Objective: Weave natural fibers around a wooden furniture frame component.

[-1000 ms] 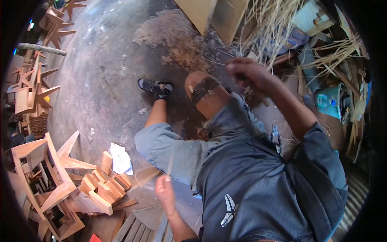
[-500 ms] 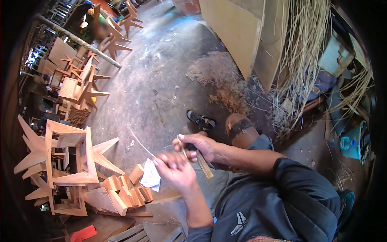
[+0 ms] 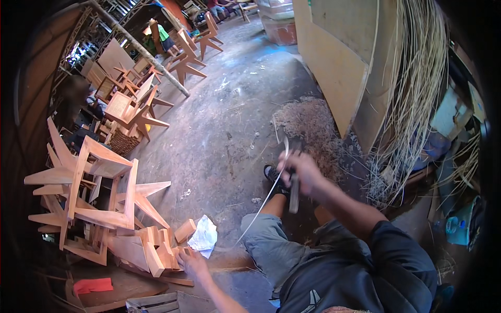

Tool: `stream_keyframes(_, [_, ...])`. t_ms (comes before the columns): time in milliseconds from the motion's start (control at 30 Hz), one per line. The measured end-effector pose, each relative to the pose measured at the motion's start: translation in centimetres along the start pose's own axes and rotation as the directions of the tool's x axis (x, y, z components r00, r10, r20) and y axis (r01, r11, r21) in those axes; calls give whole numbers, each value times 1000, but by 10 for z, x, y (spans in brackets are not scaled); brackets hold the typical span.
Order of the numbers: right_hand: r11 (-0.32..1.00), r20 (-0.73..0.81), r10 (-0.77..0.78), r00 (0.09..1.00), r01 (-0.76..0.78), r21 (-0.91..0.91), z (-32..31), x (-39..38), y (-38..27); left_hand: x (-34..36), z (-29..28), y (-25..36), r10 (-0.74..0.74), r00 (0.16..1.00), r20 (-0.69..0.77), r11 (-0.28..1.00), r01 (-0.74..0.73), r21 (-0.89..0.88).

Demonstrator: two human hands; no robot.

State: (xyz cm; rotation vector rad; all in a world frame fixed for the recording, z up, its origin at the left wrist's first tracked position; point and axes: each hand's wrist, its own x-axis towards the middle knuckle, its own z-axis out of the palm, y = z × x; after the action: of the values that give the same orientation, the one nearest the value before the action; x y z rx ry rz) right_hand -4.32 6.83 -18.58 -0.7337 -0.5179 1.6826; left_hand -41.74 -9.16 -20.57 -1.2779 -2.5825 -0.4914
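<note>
The hands have parted: right hand [image 3: 302,175] grips a rattan strip [image 3: 261,206], left hand [image 3: 192,262] pinches its end.

Daylight comes from the upper part of the view and makes the concrete floor [image 3: 235,120] bright and a little pale. The lower left, around the wooden stool frame [image 3: 99,193], is dimmer, and the rim is fully black. The right hand [image 3: 302,175] is blurred by motion. Straight edges, like the long pole [image 3: 141,49], bend near the border.
</note>
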Motion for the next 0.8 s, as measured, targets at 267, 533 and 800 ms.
stream_keyframes(267, [942,224,331,917,-333,-28,44,-46,50,-58,5,132,639,670,377,267,266,-926])
stream_keyframes(533, [951,-29,15,999,-23,-307,-10,33,-34,-75,7,13,468,536,702,702,257,-664])
stream_keyframes(800, [752,40,-488,872,443,-489,10,80,-183,-129,54,-134,85,698,711,905,244,-348])
